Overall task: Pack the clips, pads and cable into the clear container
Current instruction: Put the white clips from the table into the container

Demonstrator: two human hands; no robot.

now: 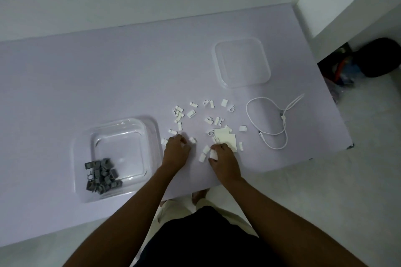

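A clear container [138, 127] stands on the left of the lilac table, with several grey clips [102, 176] heaped in its near-left corner. Several white clips [191, 113] lie scattered across the table's middle. Square white pads [225, 136] lie stacked among them. A white cable [269, 121] sits loosely looped to the right. My left hand [176, 151] rests curled over white clips just right of the container. My right hand [223, 158] pinches a white clip [213, 154] beside the pads.
A clear lid [242, 61] lies flat at the back right of the table [86, 71]. The table's right edge drops to the floor, where a dark bag [379, 58] and clutter sit by the wall. A white wall runs behind.
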